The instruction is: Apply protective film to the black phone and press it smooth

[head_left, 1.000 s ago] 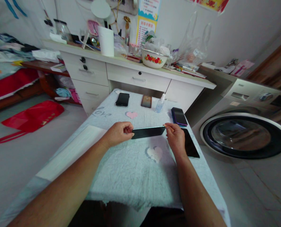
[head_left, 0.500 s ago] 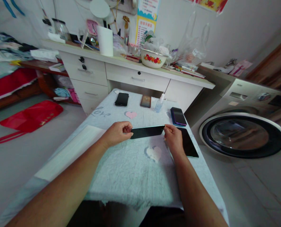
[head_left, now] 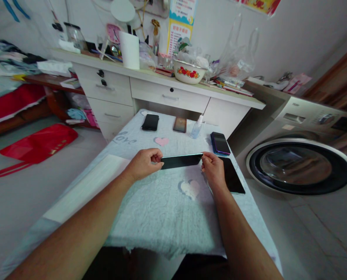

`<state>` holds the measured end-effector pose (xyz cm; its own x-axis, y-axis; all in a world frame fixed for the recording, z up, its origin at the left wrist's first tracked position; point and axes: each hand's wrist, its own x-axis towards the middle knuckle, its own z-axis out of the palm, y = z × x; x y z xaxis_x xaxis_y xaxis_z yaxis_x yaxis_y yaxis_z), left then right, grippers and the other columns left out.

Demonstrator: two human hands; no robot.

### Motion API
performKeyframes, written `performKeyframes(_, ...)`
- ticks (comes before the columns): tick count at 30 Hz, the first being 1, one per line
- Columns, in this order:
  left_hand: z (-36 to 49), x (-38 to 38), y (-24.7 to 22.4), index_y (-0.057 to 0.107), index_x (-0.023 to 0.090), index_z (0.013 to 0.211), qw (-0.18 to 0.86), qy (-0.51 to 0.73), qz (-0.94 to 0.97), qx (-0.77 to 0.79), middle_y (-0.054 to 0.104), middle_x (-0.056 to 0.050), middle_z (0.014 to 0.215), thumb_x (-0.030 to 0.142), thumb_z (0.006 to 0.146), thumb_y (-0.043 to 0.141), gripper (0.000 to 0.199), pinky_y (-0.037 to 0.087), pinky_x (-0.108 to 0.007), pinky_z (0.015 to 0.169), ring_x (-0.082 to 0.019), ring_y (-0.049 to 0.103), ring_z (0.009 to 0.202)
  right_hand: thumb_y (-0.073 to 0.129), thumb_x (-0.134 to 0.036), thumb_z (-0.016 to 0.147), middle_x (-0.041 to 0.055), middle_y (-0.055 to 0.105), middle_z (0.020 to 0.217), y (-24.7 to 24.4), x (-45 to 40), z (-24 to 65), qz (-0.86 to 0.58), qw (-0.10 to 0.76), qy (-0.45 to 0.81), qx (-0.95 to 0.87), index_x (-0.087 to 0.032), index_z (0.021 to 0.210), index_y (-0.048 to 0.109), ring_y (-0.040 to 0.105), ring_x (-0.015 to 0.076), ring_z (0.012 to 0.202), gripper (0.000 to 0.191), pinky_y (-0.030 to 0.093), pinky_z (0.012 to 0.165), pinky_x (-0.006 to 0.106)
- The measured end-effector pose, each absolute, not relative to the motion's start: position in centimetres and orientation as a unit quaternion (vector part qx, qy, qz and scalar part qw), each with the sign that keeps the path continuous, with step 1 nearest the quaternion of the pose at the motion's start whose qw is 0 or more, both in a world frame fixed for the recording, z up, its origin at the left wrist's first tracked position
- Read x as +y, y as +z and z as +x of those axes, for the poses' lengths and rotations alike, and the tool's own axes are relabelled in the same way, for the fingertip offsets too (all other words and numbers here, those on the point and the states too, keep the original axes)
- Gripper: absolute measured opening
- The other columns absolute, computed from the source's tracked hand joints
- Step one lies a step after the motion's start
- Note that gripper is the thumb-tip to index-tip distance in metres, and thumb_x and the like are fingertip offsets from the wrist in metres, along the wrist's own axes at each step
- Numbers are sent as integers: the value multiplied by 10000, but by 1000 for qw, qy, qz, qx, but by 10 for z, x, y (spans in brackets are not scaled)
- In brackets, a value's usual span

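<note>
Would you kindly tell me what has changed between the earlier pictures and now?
Only small things: the right hand has eased slightly left, baring a little more of the dark-screened device beside it. Nothing was taken hold of or let go: it and the left hand still grip the held phone by its ends. The spray bottle and the stacked phones stayed put.

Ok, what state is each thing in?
Held phone, tilted, screen dark
Left hand, gripping its one end
Right hand, gripping its other end
Black phone, lying flat, screen dark
Tablet, lying flat, screen dark
Stacked phones, lying flat, top screen dark
Spray bottle, upright
Drawers, shut
Washer door, looks closed
Red bag, on floor
</note>
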<state>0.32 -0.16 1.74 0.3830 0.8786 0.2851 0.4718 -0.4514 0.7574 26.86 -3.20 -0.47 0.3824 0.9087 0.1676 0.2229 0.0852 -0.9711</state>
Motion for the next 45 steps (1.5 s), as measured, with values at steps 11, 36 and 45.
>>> performKeyframes(11, 4, 0, 16, 575, 169, 695, 284, 354, 777, 436, 553, 38, 621, 241, 680, 626, 90, 403, -220, 595, -106, 511, 602, 647, -439, 739, -19, 550, 577, 7, -34, 261, -602, 595, 274, -456, -136, 915, 687, 487, 113, 486, 352, 372, 417, 207)
performKeyframes(36, 4, 2, 11, 571, 172, 718, 270, 350, 780, 443, 562, 35, 636, 251, 700, 619, 94, 414, -224, 590, -107, 520, 600, 459, -222, 774, 37, 638, 572, -13, -30, 270, -719, 378, 171, -558, -167, 836, 754, 582, 160, 554, 306, 415, 549, 227)
performKeyframes(45, 3, 4, 8, 565, 174, 716, 280, 351, 775, 445, 548, 35, 630, 256, 697, 617, 99, 408, -227, 585, -110, 516, 602, 506, -303, 754, 0, 588, 549, -11, -30, 271, -686, 448, 276, -503, -150, 872, 724, 492, 117, 421, 292, 370, 415, 210)
